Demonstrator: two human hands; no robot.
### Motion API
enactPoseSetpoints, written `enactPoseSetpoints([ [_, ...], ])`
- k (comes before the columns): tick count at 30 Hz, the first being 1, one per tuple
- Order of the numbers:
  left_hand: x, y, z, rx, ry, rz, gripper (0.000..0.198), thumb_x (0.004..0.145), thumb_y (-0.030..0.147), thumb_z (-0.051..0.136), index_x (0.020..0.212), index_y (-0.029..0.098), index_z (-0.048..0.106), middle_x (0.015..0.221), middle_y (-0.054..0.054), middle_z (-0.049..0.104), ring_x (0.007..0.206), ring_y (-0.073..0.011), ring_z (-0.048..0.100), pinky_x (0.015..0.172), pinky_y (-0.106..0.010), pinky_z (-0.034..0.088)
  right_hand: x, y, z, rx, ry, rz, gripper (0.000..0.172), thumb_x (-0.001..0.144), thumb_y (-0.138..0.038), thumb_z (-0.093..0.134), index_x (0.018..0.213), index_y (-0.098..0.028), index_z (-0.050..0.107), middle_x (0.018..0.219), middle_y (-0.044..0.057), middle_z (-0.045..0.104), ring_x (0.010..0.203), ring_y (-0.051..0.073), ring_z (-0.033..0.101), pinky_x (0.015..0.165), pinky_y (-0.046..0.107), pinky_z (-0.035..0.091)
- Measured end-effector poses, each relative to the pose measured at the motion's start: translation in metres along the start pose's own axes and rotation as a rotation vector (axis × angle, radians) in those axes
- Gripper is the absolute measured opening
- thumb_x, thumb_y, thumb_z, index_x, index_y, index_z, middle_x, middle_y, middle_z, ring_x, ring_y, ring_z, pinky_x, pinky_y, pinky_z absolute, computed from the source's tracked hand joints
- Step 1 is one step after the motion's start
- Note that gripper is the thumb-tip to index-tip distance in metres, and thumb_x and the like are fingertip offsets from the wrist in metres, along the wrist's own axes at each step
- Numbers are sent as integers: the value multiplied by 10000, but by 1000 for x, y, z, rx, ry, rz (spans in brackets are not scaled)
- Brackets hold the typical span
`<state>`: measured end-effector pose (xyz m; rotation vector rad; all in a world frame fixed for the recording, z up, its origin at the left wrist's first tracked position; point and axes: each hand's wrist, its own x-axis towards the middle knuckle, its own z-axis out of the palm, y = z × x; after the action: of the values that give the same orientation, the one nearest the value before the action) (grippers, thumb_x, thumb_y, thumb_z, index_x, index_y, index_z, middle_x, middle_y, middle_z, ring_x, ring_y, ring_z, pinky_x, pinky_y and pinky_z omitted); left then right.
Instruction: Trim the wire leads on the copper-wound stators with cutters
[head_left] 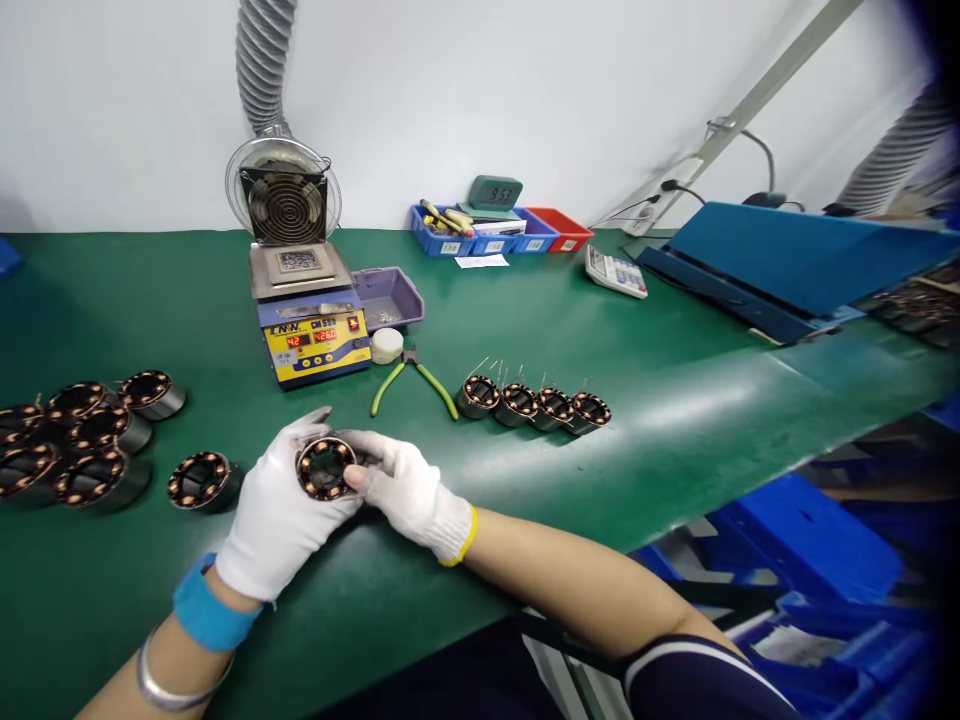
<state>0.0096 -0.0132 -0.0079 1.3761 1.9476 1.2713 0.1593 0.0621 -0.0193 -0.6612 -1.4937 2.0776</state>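
Observation:
My left hand [274, 510], in a white glove with a blue band at the wrist, is wrapped round a motor stator [306, 476], a dark ring with copper coils inside. From the other side my right hand [401, 490], gloved with its thumb tip bare, grips the stator's right rim. Just left of my left hand stands a single stator [201, 482]. Farther left sits a cluster of several stators [94, 450]. Ahead of my right hand, a row of stators [517, 402] has thin wire ends sticking up.
A yellow-fronted solder pot [319, 345] stands under a fume hose [262, 65]. Beside it are a purple tray [416, 300], a round white pad [387, 346] and green-handled cutters [431, 380]. Farther back lie blue bins [442, 245], a clock [495, 192], a calculator [615, 272] and a blue panel [795, 255].

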Motion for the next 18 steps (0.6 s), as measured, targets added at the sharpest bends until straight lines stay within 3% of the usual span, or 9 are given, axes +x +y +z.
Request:
enactPoseSetpoints([
  [2, 2, 0, 0, 11, -118, 14, 677, 685, 520, 773, 1256, 197, 605, 1261, -104, 711, 1083, -272, 718, 959, -407, 605, -2, -1, 2, 28, 30, -2, 684, 766, -567, 774, 1296, -159, 631, 1185, 110, 717, 1089, 251, 682, 999, 414, 544],
  [4, 3, 0, -1, 26, -182, 52, 640, 721, 464, 721, 1288, 190, 607, 1222, -91, 731, 1077, -257, 724, 969, -385, 601, -4, -3, 0, -4, 43, -6, 717, 739, -534, 793, 1322, -153, 620, 1190, 121, 719, 1075, 264, 695, 982, 434, 561],
  [10, -1, -2, -3, 227, -49, 159, 628, 717, 417, 647, 1290, 161, 636, 1237, -115, 730, 1084, -290, 719, 984, -381, 579, -8, -14, -2, -431, 177, -75, 748, 636, -384, 849, 1326, -187, 637, 1268, 112, 672, 1120, 266, 667, 983, 413, 565],
  [13, 1, 5, -5, 336, -75, 16, 414, 742, 442, 589, 1058, 201, 707, 1018, -93, 775, 935, -301, 737, 834, -387, 590, -8, -19, -4, -606, 210, -162, 704, 693, -371, 802, 1350, -190, 626, 1248, 108, 656, 1091, 252, 659, 944, 399, 575],
  [15, 3, 13, -10, 290, -181, -111, 279, 742, 482, 603, 822, 227, 683, 802, -52, 749, 776, -273, 712, 694, -354, 554, -8, -22, -9, -689, 213, -231, 693, 717, -364, 782, 1369, -202, 611, 1218, 99, 649, 1065, 241, 655, 924, 391, 574],
  [18, 6, 26, -25, 66, -379, -228, 350, 703, 537, 689, 610, 223, 567, 584, -8, 627, 570, -190, 592, 527, -285, 437, -8, -26, -17, -709, 177, -265, 671, 734, -364, 766, 1369, -220, 604, 1179, 84, 647, 1027, 221, 656, 902, 368, 577],
])
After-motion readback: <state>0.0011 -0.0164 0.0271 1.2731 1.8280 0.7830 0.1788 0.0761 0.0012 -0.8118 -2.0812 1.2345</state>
